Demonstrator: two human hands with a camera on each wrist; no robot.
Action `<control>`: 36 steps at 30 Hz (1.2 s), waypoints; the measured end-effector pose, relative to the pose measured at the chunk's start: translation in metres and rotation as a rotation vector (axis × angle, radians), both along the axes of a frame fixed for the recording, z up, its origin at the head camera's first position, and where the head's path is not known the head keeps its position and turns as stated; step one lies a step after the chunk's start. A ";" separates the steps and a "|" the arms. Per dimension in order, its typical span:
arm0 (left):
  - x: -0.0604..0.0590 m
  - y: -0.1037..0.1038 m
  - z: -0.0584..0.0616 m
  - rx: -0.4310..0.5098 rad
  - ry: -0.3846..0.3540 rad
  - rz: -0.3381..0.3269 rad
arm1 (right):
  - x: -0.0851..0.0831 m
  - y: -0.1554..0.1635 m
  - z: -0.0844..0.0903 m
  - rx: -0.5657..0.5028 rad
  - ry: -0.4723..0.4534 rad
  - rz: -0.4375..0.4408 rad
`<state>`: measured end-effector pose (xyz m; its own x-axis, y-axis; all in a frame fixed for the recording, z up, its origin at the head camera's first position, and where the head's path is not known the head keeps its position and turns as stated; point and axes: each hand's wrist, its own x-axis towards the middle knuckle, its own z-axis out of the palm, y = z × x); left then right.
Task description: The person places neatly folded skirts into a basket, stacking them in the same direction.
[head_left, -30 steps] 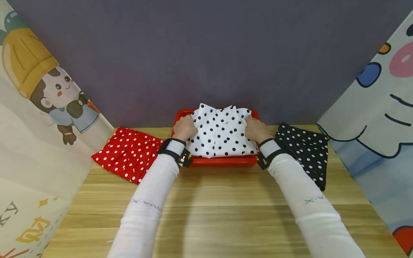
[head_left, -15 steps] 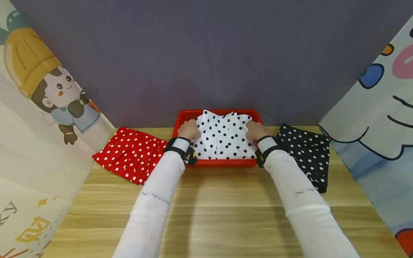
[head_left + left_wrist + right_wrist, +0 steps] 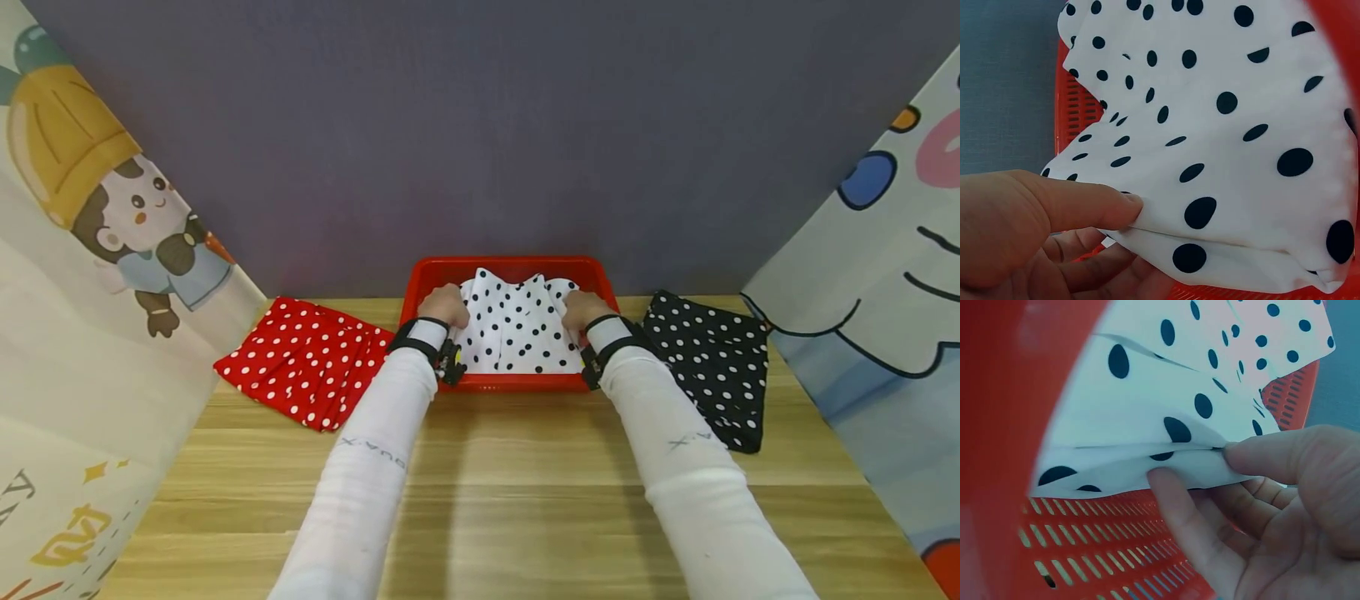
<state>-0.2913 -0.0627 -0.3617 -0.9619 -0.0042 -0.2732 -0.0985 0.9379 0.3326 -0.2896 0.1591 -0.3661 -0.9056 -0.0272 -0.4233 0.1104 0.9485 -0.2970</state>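
Note:
A folded white cloth with black dots [image 3: 517, 325] lies inside a red slotted plastic basket [image 3: 517, 383] at the far side of the table. My left hand [image 3: 446, 307] pinches the cloth's left edge, thumb on top and fingers curled beneath, as the left wrist view shows. On the opposite edge my right hand [image 3: 585, 312] pinches the folded layers between thumb and fingers. In the right wrist view the right hand [image 3: 1272, 500] is inside the basket, near its slotted wall [image 3: 1116, 550]. The cloth's underside is hidden.
A folded red cloth with white dots [image 3: 311, 362] lies left of the basket. To its right is a folded black cloth with white dots [image 3: 712, 358], partly behind the right sleeve. A grey wall [image 3: 480, 150] stands directly behind the basket; printed panels flank the wooden table [image 3: 517, 500].
Both hands have lowered the white dotted cloth into the basket, and its top now sits below the back rim. The right hand has shifted slightly left, towards the other hand.

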 end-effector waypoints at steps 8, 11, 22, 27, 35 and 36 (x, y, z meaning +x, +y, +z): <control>-0.004 0.000 -0.002 -0.005 -0.032 -0.015 | -0.004 0.000 -0.005 0.008 -0.025 0.076; -0.003 0.001 0.000 0.007 -0.033 -0.022 | -0.006 0.002 -0.007 0.014 -0.024 0.123; -0.003 -0.002 -0.002 0.025 -0.089 -0.015 | 0.000 0.008 -0.003 -0.146 -0.140 0.019; -0.005 -0.007 -0.009 -0.007 -0.122 -0.036 | 0.002 0.008 -0.004 -0.089 -0.138 0.082; 0.002 -0.012 0.000 -0.004 -0.112 -0.032 | 0.004 0.010 -0.002 -0.005 -0.126 0.187; 0.003 -0.012 0.002 -0.005 -0.115 -0.039 | 0.004 0.011 -0.001 -0.004 -0.131 0.194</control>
<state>-0.2882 -0.0751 -0.3598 -0.9237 0.0313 -0.3817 -0.0990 0.9433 0.3169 -0.2854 0.1701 -0.3676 -0.8205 -0.1971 -0.5366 -0.0356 0.9545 -0.2961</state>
